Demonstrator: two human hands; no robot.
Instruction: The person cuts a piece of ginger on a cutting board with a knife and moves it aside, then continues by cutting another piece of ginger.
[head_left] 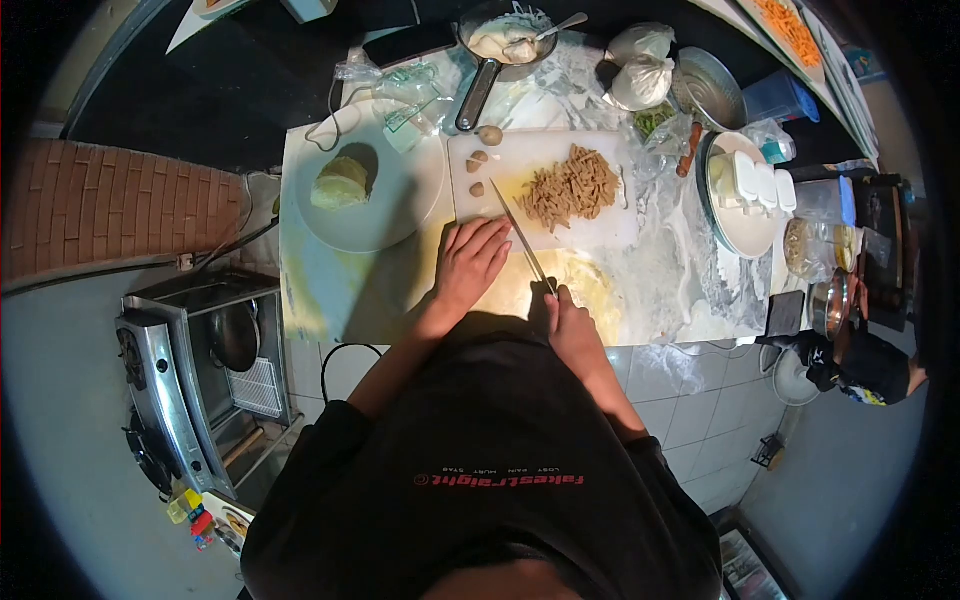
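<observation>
My right hand (570, 322) grips the handle of a kitchen knife (524, 242), its blade slanting up and left over the white cutting board (622, 232). Beside the blade, my left hand (472, 262) presses its bent fingertips down at the board's front edge; whatever lies under them is hidden. A heap of brown strips (572, 190) rests on the board right of the knife. To the left of the blade are a few small brown round pieces (477, 160), with another roundish piece (490, 135) at the board's back edge.
On the left, a large plate (330, 232) holds a cabbage piece (341, 184). Behind the board stands a pan (480, 92) with white paste and a spoon. At right are a plate (748, 240) with white containers and a metal bowl (708, 88). Another person (865, 365) is at far right.
</observation>
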